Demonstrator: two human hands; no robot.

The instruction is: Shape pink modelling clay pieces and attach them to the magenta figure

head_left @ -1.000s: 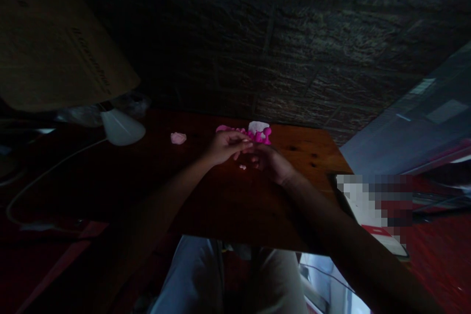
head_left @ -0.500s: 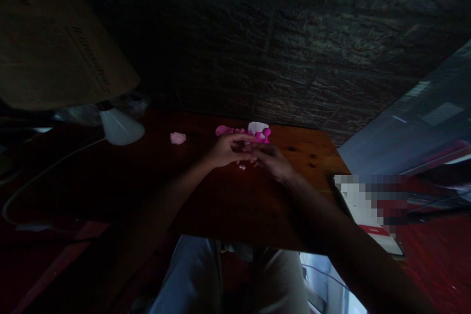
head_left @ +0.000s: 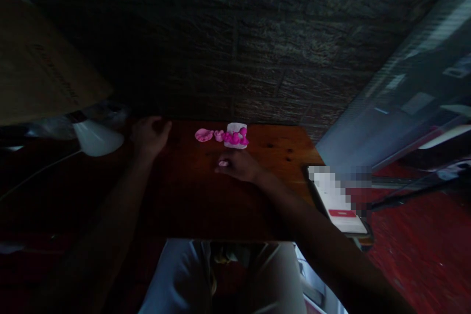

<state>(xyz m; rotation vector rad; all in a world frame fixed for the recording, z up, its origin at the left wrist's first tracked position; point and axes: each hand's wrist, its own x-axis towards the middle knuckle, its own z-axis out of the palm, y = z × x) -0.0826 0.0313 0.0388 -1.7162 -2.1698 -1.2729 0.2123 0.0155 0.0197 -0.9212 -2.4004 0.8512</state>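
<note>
My right hand [head_left: 237,164] is closed over the table's middle, with a small pale pink piece of modelling clay [head_left: 223,163] at its fingertips. Farther left, my left hand [head_left: 150,138] is at the back of the table beside the white lamp, thumb and fingers apart. No pale pink lump shows there now; the hand covers that spot. Between the hands and farther back lie a flattened pink clay piece [head_left: 203,135] and a small cup-shaped pink piece [head_left: 219,136]. Rounded magenta clay shapes [head_left: 235,138] rest on a white pad [head_left: 237,128].
The white lamp [head_left: 98,138] and a brown paper bag [head_left: 47,68] stand at the left. A tablet-like device [head_left: 348,223] lies at the wooden table's [head_left: 206,206] right edge. Behind it rises a dark stone-patterned wall [head_left: 272,49].
My hands were together at the middle; they have parted. The left has moved left to where the pale pink lump lay, while the right keeps a small piece. The view has turned slightly right.
</note>
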